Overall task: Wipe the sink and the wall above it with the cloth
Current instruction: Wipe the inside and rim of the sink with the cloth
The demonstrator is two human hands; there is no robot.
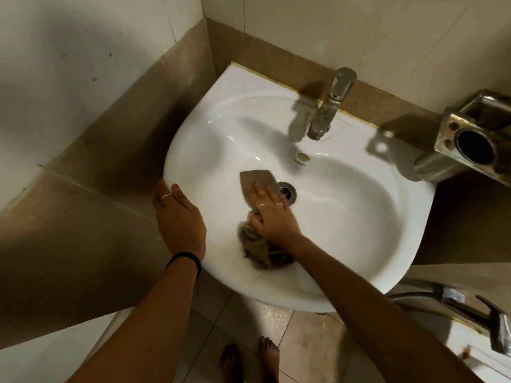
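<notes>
A white ceramic sink [345,217] is fixed in the corner under a tiled wall [345,31]. A brown cloth [255,179] lies spread in the bowl just left of the metal drain [287,190], with its bunched end trailing toward the front rim. My right hand [272,217] presses flat on the cloth with fingers spread, and the thumb grips the bunched part. My left hand [177,214] rests on the sink's left rim with its fingers curled over the edge, and it holds nothing else.
A steel tap [330,106] stands at the back of the sink. A metal holder [475,139] juts from the wall at the right. A hose sprayer handle [470,308] hangs at lower right. The side wall [83,92] is close on the left. Bare feet [249,360] stand on the floor tiles.
</notes>
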